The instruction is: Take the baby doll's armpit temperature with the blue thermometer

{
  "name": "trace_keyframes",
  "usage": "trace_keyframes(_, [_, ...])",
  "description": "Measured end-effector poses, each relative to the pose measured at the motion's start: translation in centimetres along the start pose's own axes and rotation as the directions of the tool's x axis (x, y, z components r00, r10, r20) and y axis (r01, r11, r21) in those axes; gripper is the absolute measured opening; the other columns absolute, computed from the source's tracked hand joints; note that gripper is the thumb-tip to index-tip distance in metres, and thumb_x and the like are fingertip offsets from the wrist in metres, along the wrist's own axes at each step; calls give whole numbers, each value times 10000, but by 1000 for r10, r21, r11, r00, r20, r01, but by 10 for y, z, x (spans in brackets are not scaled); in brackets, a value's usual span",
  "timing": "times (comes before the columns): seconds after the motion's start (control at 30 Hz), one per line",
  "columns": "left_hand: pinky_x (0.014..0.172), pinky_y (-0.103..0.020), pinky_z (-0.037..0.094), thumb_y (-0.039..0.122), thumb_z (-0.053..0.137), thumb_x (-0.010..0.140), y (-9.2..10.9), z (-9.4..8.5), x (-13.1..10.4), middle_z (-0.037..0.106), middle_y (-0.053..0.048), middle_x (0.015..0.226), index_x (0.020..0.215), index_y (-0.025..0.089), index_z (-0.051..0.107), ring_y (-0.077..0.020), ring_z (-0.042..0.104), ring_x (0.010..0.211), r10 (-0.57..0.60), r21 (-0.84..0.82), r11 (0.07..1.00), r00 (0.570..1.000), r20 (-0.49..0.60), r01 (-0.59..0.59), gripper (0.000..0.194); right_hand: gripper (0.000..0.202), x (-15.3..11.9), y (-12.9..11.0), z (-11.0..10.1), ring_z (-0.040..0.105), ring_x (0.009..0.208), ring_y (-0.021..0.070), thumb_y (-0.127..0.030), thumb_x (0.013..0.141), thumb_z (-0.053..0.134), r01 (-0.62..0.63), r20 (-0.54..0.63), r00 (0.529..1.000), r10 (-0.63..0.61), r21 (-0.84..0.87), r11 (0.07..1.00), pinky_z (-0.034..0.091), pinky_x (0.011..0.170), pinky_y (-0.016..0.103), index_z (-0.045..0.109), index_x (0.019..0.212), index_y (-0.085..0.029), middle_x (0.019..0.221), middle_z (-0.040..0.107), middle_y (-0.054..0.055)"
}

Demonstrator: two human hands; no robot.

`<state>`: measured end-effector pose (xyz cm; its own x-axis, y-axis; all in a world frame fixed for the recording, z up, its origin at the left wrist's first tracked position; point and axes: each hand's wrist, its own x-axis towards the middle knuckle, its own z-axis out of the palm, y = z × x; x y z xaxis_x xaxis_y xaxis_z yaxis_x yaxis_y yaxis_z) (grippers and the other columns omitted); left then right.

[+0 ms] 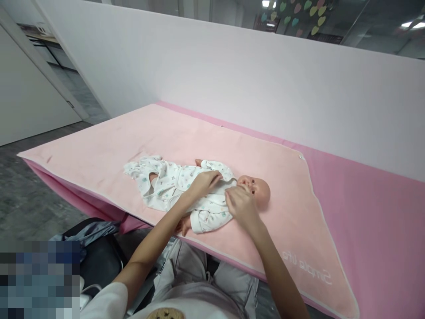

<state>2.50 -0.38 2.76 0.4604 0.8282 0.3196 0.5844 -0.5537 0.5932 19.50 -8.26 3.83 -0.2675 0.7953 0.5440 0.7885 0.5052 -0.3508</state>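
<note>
Doll (262, 191) lay beneath my left hand (206, 181) and right hand (241, 203).
Fingers (215, 174) curled over its outfit (182, 176); whether clamped, I couldn't tell.

A bald baby doll (260, 191) in a white printed long-sleeved cloth outfit (181, 177) lies on its back, head to the right, on a pale pink fabric mat (109, 137) over a darker pink, cloth-covered tabletop (375, 199). The person's bare left-hand grip (206, 181) is at the outfit's front; the bare right-hand grip (241, 201), fingers curled, is by the doll's chin. Behind stands a smooth white partition (265, 97), glass above it showing multicoloured heart shapes (314, 11).
</note>
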Motion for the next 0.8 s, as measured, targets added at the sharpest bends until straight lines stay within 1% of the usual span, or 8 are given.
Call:
trace_keyframes(0.1, [666,-276,405,429,280,927,-5,-3,6,562,-10,692,862,180,556,-155,531,655,-120,-121,987,983,-136,104,377,269,13,-6,21,552,874,200,-76,853,378,95,185,982,-43,-280,955,391,811,341,614,921,-186,900,633,79])
trace_keyframes(0.2, [678,-264,403,428,294,918,-13,-2,8,528,0,678,821,172,536,-145,508,669,-147,-237,967,967,-208,96,365,270,31,-4,30,535,863,217,-75,871,367,78,182,983,5,-443,893,380,741,339,575,1008,-179,955,612,100])
trace_keyframes(0.3, [697,-259,416,442,324,902,-18,1,8,556,-6,723,810,165,547,-145,516,709,-158,-339,937,969,-192,86,368,267,45,-2,30,531,783,227,-54,867,354,40,198,978,70,-503,863,372,681,344,590,909,-170,849,606,104])
trace_keyframes(0.43, [788,-289,446,459,418,858,-18,-1,7,637,-39,836,838,157,603,-181,570,834,-186,-472,873,978,-92,122,355,273,49,-4,4,546,697,194,-58,849,389,-57,151,981,123,-381,923,390,636,312,617,768,-185,738,610,69])
trace_keyframes(0.53, [888,-316,437,440,520,809,-14,-10,5,661,-72,975,829,158,645,-213,583,966,-106,-589,804,994,2,87,309,215,37,-12,-33,590,753,164,-166,861,443,-213,-130,971,202,-78,974,451,686,291,651,829,-208,823,651,38])
trace_keyframes(0.67, [885,-339,465,425,580,778,-2,-31,-5,689,-72,941,828,188,689,-227,616,954,97,-643,760,963,252,92,266,149,12,-29,-64,631,836,174,-282,804,574,-325,-428,752,502,422,847,514,769,332,681,873,-206,889,682,31])
trace_keyframes(0.73, [870,-350,483,418,594,773,7,-39,-15,692,-67,951,880,209,695,-227,625,941,-8,-631,767,985,172,116,256,167,1,-36,-62,646,839,186,-307,754,640,-349,-401,648,648,600,720,534,777,356,695,864,-194,888,696,38])
trace_keyframes(0.8, [839,-359,503,402,630,751,15,-43,-27,694,-65,937,896,219,694,-230,634,915,-152,-636,764,988,-10,111,242,201,-5,-40,-53,663,796,192,-324,704,689,-366,-316,597,737,711,601,552,759,377,704,850,-186,867,709,42])
